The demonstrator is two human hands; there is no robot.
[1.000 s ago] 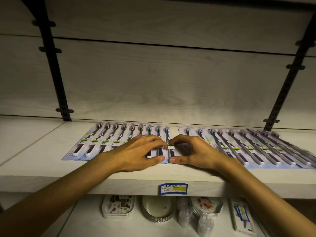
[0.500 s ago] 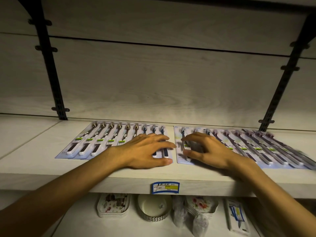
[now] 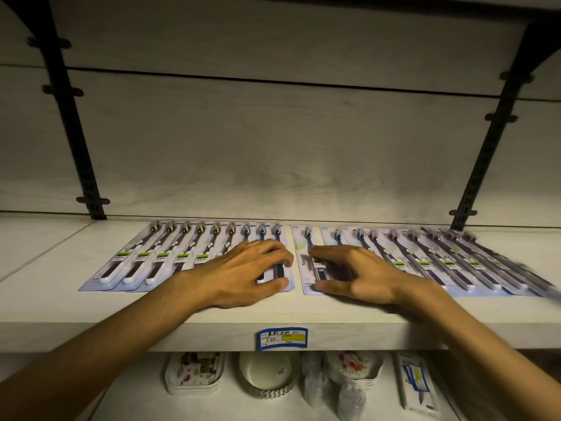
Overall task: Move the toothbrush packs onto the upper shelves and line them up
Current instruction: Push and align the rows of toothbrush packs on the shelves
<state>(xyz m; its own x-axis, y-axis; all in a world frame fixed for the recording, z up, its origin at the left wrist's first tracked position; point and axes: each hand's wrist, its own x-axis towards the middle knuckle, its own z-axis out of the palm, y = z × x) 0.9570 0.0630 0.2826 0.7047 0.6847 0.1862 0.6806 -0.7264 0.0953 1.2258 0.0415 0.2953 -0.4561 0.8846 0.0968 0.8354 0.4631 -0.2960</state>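
Observation:
Two overlapping rows of toothbrush packs lie flat on the pale upper shelf (image 3: 45,299). The left row (image 3: 145,259) has white-handled brushes and then dark ones. The right row (image 3: 440,262) has dark and purple-handled brushes and blurs at its far right. A narrow gap separates the rows. My left hand (image 3: 243,275) rests palm down on the right end of the left row, fingers spread. My right hand (image 3: 352,275) lies on the leftmost pack of the right row (image 3: 305,262), thumb at its front edge, fingers on the blister.
A blue and yellow price tag (image 3: 283,338) sticks to the shelf's front edge. Below stand stacked flowered trays (image 3: 194,372), a bowl (image 3: 267,372), flowered plates (image 3: 353,369) and a boxed item (image 3: 417,384). Black bracket rails (image 3: 76,132) run up the back wall at both sides.
My right hand has slid the right row's leftmost pack away from the left row, opening a gap between the rows. My left hand stays on the left row.

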